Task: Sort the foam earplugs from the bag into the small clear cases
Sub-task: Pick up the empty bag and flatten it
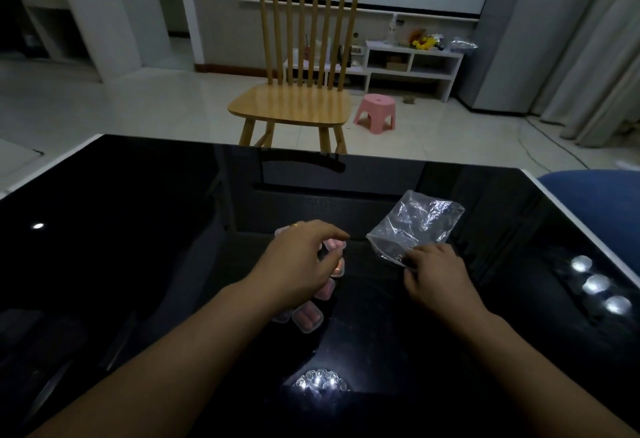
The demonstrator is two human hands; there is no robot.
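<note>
no readable text, labels, brands or numbers anywhere

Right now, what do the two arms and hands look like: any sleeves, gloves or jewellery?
Both forearms are bare up to the frame edge: no sleeves, gloves or watch in view. The left hand wears a thin gold-coloured ring on one finger. The right hand shows no ring or markings from this view.
</note>
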